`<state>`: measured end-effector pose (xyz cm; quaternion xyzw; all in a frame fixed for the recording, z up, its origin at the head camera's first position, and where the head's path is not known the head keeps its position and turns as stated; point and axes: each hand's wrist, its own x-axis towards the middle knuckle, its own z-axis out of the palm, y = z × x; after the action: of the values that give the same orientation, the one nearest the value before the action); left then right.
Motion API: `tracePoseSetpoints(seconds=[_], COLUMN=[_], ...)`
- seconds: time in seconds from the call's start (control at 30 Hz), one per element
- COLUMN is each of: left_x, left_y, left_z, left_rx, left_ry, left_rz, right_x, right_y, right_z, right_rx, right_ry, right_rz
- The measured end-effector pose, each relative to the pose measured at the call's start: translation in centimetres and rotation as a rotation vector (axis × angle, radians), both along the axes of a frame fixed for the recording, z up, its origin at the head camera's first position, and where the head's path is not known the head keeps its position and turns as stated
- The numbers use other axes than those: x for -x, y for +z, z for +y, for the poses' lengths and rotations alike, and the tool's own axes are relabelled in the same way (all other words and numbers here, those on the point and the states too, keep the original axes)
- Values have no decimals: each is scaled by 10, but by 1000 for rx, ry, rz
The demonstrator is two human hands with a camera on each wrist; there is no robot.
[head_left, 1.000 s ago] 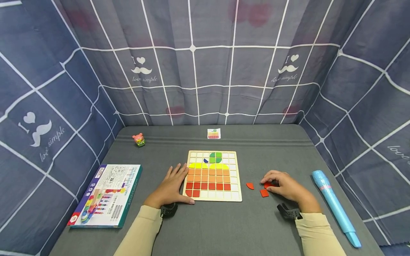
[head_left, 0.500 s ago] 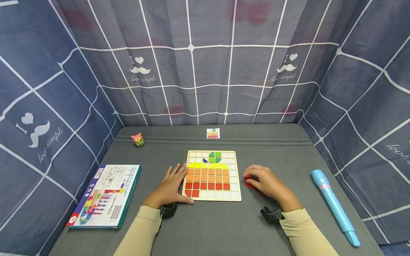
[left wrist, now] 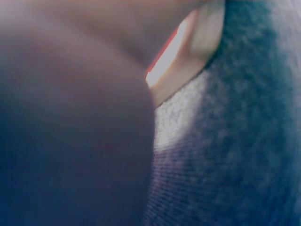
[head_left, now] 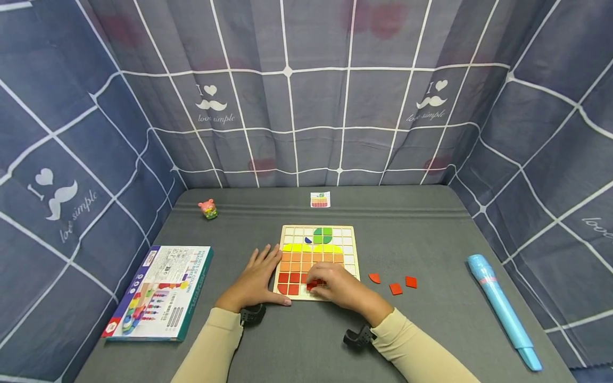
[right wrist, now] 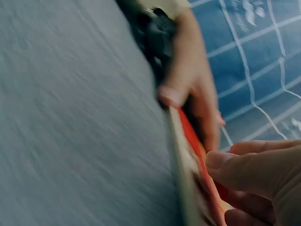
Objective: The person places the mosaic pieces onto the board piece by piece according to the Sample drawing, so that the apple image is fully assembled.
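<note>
A wooden grid board [head_left: 348, 234] lies on the table, filled in part with rows of red, orange and yellow tiles and a few green pieces. My left hand [head_left: 256, 279] rests along its left edge, fingers spread and thumb at the near corner. Over the lower middle of the board is my right hand [head_left: 337, 287], pinching a small red tile [head_left: 312, 285] mostly covered by the fingers. In the right wrist view the thumb and fingers of the right hand [right wrist: 263, 174] close on something red just above the board. The left wrist view is blurred, showing the board's edge [left wrist: 188, 70].
Right of the board lie a red quarter-round tile [head_left: 374, 278] and two red square tiles [head_left: 395, 289]. A pattern card [head_left: 320, 200] and a small pig figurine [head_left: 208, 209] are farther back. A box [head_left: 160, 292] lies left, a light-blue tube [head_left: 505, 311] right.
My right hand has moved left from the loose red tiles to above the board, carrying one red tile. Three red pieces now show on the table. My left hand has stayed put.
</note>
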<state>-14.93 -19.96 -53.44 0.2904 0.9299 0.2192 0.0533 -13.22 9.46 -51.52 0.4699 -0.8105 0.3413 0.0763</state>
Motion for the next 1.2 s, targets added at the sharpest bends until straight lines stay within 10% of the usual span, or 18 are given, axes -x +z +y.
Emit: tracePoseSetpoints(seconds=[0.37, 0.63, 1.0, 1.2], left_x=[-1, -2, -3, -1], left_y=[2, 2, 5, 5], left_z=[-2, 0, -1, 1], left_rx=[9, 11, -2, -3], left_ry=[4, -1, -1, 7], left_rz=[15, -1, -8, -22], right_x=[-12, -15, -1, -11], right_y=[-13, -5, 9, 11], right_z=[-25, 4, 132, 187], right_rx=[43, 93, 71, -26], right_ry=[-9, 5, -547, -601], right_rz=[116, -19, -207, -224])
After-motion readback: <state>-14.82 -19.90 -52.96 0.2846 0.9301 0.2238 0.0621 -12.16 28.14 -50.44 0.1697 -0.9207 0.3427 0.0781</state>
